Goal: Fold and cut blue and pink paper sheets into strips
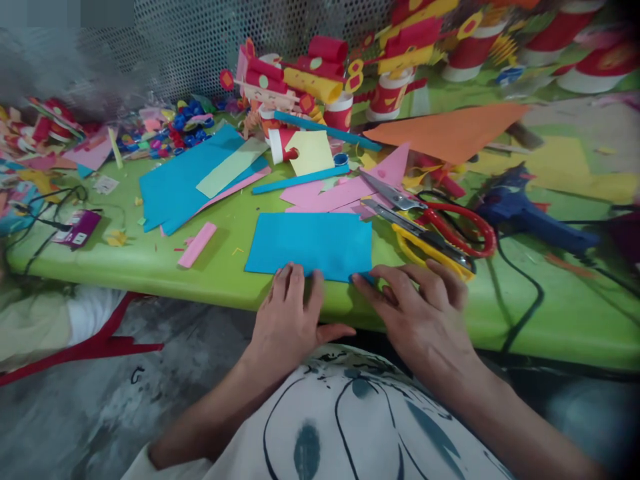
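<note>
A blue rectangular sheet [313,243], paper or thin foam, lies flat near the front edge of the green table. My left hand [293,300] rests its fingertips on the sheet's near edge, thumb stretched out to the side. At the near right corner, my right hand [423,307] touches the sheet with its index fingertip, the other fingers spread and bent on the table. Neither hand grips anything. Close by my right hand are red-handled scissors [463,230] crossed over yellow-handled scissors [417,243].
A blue glue gun [535,210] with a dark cord lies at right. Pink scraps [350,187], blue sheets [185,177] and an orange sheet [450,130] lie behind. Red and yellow paper-cup figures [393,93] stand at the back. A rolled pink piece [198,245] is at left.
</note>
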Tool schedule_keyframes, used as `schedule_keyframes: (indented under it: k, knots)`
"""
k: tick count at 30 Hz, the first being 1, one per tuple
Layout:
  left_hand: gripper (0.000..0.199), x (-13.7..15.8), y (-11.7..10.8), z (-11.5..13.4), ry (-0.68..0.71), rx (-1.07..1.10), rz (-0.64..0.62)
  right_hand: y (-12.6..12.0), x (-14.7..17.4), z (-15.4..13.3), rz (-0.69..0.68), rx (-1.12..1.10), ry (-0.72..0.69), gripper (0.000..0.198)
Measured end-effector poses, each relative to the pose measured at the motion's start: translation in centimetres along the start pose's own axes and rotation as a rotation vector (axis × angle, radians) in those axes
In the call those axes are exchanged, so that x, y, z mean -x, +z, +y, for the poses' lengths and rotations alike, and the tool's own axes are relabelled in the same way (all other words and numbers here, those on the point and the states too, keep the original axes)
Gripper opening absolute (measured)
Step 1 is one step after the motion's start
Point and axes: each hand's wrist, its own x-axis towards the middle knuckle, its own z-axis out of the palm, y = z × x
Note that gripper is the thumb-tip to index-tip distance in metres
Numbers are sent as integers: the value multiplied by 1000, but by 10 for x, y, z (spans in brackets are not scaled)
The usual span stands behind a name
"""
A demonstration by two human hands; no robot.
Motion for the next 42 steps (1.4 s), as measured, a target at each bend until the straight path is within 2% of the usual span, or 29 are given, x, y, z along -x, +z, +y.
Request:
schedule_keyframes:
  k: [4, 11, 16, 19, 21, 26, 33, 38, 42]
  knots:
    - [89, 2, -4, 0, 25, 12, -84, -1, 1, 0, -10, 11, 13, 34]
    - [117, -7, -12, 7, -20, 18, -213, 3, 3, -1, 13, 48, 36, 40]
    - [119, -11, -14, 9, -2, -11, -284, 1, 8, -1, 46, 38, 158, 36]
    - [115, -12, -14, 8, 2, -8, -297, -7, 9, -6, 128, 58, 263, 30]
    - [110, -12, -12, 7, 9, 4, -281, -11, 5, -14, 146, 11, 270, 34]
    - [96, -9, -7, 6, 19, 21, -191, -4, -3, -30, 23, -169, 148, 41]
    - [104, -3, 2, 8, -48, 79, -96, 11, 10, -25, 38, -94, 130, 46]
    - [91, 2, 2, -15, -95, 5, -10, 15, 10, -22, 63, -59, 83, 49]
    - [91, 17, 1, -43, -117, -72, 17, 18, 12, -21, 81, -84, 105, 55]
